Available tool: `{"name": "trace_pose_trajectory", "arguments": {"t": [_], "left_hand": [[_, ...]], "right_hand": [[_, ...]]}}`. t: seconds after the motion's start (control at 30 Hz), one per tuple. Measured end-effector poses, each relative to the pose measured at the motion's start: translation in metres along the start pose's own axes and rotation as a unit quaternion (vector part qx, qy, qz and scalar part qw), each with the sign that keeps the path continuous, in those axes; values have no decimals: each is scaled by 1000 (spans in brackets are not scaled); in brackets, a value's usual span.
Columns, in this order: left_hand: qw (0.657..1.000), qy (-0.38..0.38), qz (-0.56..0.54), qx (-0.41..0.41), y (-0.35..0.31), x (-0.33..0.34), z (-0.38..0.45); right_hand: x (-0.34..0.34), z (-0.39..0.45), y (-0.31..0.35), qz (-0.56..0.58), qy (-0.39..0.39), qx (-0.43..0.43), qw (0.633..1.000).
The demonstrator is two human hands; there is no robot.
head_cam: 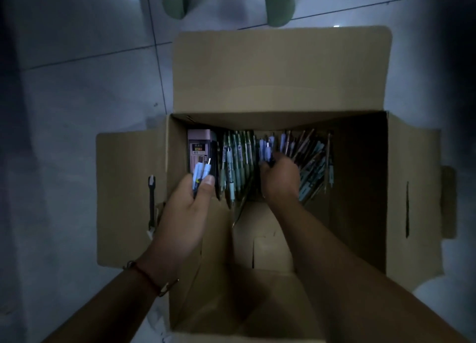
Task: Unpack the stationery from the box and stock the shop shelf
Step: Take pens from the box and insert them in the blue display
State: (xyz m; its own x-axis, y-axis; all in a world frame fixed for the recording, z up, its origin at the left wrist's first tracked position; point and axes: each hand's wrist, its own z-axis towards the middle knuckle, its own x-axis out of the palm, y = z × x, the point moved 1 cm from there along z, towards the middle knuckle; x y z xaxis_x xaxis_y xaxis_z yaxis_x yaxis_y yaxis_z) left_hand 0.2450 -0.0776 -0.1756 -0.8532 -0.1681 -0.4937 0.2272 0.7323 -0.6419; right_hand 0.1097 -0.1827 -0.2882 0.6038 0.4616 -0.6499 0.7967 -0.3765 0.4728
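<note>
Okay, I see an open cardboard box (pixel 360 188) filling the centre of the frame, flaps spread out on a grey tiled floor (pixel 77 98). Loose pens (pixel 239 160) lie packed along its far inner wall, upper centre, green-barrelled ones left of middle, blue and darker ones fanned toward the right. A pink packet (pixel 199 149) stands in the far left corner of the box.

My left hand (pixel 185 208), centre left, sits at the box's left wall just below that packet; its grip is closed around a few light blue pens (pixel 202 172), thumb pressed over them, tips pointing up-frame. My right hand (pixel 280 180), centre, reaches down into the pile; fingers are curled into the blue pens there and touching them, but I cannot tell whether the grip has closed on any.

Bracelet (pixel 152 278) on the left wrist. Two green legs (pixel 175 0) stand at top of frame.
</note>
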Motion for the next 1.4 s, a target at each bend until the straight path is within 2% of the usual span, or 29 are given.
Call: {"name": "trace_pose_trajectory", "arguments": {"t": [0.13, 0.3, 0.37, 0.43, 0.53, 0.7, 0.8, 0.9, 1.03, 1.13, 1.27, 1.4], "left_hand": [[999, 31, -38, -4, -3, -1, -4], [996, 45, -73, -27, -5, -2, -3], [992, 47, -101, -59, -7, -1, -5], [988, 57, -121, -83, -16, -2, -16], [977, 78, -163, -115, -41, -6, -50], [966, 114, -181, -147, -109, -47, -148], [975, 148, -146, -81, -168, -108, -215], [984, 156, -79, 29, -237, -189, -286], [988, 94, 23, 121, -321, -296, -386], [974, 43, 119, 186, -365, -355, -463], [923, -104, 249, 275, -399, -394, -554], [886, -243, 298, 258, -397, -404, -631]], "right_hand": [[-10, -7, -10, 94, -13, 51, 994], [-34, -29, -8, 189, 9, 49, 981], [-48, -49, 8, 293, 76, 75, 950], [-67, -81, 28, 361, 184, 91, 910], [-97, -142, 53, 344, 269, 81, 896], [-181, -242, 101, 368, 280, 68, 884], [-251, -301, 141, 318, 264, 60, 909], [-333, -362, 186, 246, 270, 17, 931], [-439, -452, 248, 208, 264, -69, 939], [-498, -514, 286, 144, 253, -186, 938], [-550, -578, 324, 62, 232, -357, 903], [-573, -627, 349, -2, 235, -465, 854]]}}
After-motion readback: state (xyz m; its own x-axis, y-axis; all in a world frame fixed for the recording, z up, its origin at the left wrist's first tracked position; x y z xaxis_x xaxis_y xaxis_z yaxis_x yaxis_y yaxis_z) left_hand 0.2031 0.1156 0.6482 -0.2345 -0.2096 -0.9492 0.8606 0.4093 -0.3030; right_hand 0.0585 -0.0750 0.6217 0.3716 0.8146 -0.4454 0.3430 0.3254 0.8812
